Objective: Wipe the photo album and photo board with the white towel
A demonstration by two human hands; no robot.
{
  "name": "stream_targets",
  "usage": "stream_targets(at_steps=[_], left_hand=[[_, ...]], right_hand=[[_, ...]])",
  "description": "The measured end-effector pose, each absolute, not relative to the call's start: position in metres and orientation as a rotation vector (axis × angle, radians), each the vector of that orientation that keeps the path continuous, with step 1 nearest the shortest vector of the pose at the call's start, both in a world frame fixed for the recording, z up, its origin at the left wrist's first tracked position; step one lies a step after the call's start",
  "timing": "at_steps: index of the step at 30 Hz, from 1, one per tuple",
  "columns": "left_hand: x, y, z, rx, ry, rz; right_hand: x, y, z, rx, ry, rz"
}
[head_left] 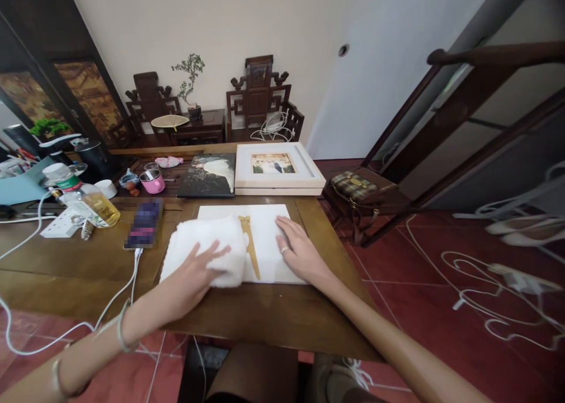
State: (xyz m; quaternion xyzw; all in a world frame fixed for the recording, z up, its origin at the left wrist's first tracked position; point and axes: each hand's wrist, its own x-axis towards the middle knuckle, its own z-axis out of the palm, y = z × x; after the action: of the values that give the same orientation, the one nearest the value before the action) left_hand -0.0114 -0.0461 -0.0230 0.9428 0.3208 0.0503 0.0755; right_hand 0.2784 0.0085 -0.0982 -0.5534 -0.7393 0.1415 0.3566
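My left hand rests on a fluffy white folded cloth or plush-covered item, its fingers spread. The fluffy item lies over the left part of a flat white sheet or board on the wooden table. My right hand lies flat on the board's right side, fingers stretched out, a ring on one finger. Between the hands is a narrow tan strip with an animal-shaped top end, touching the edge of the fluffy item. I cannot tell exactly what the strip is.
Behind the board are a framed photo and a dark photo panel. A pink cup, a bottle of yellow liquid, and a phone on a white cable stand to the left. A wooden chair holds a plaid bag.
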Motion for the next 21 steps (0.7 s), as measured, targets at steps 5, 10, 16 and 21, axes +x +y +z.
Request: stream_targets(at_steps=[5,10,16,21], left_hand=[[-0.014,-0.061,-0.021,2.862,0.929,0.125],[-0.013,0.011,-0.029,2.874,1.157,0.067],[-0.008,0.047,-0.035,2.869,1.284,0.084],[-0.014,-0.023,-0.030,2.928,1.074,0.079]], right_hand=[[0.278,0.009,-0.097,-1.428,-1.902,0.371],[0.282,0.010,-0.093,-1.448,-1.920,0.411],[0.284,0.009,-0.093,-1.420,-1.913,0.387],[0.281,0.008,-0.092,-1.439,-1.923,0.356]])
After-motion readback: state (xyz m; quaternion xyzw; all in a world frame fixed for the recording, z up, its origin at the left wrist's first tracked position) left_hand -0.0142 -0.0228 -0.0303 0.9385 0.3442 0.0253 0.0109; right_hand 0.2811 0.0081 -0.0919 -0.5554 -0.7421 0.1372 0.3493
